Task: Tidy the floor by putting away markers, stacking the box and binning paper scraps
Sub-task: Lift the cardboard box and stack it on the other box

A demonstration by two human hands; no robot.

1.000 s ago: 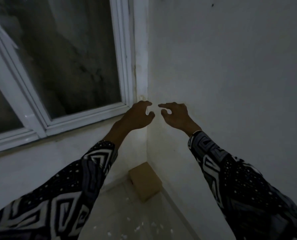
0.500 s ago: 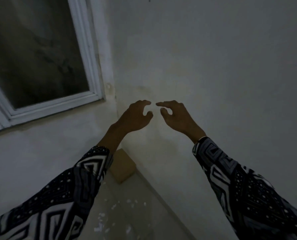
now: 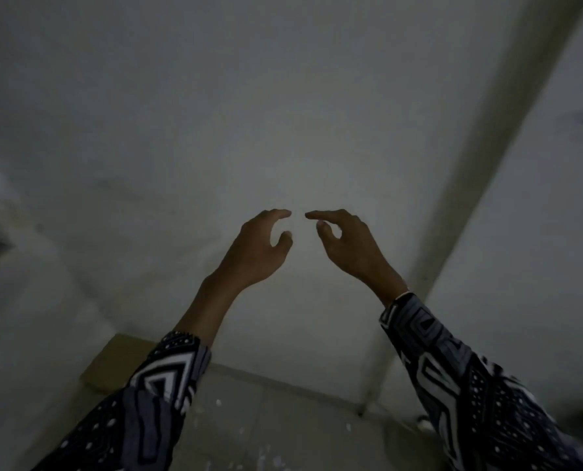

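Cardboard box (image 3: pixel 113 363), plain tan and flat-topped, sits on the floor (image 3: pixel 283 433) at lower left of the frame, partly behind a patterned sleeve (image 3: pixel 161 385), with white paper scraps (image 3: pixel 218 402) beside it, while left hand (image 3: pixel 256 253) and right hand (image 3: pixel 351 249) hang mid-frame, fingers loosely curved, holding nothing.

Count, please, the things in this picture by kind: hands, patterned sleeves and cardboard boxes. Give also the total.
Hands: 2, the left hand and the right hand, both empty
Patterned sleeves: 2, the left sleeve and the right sleeve
Cardboard boxes: 1, the box on the floor by the wall
Total: 5
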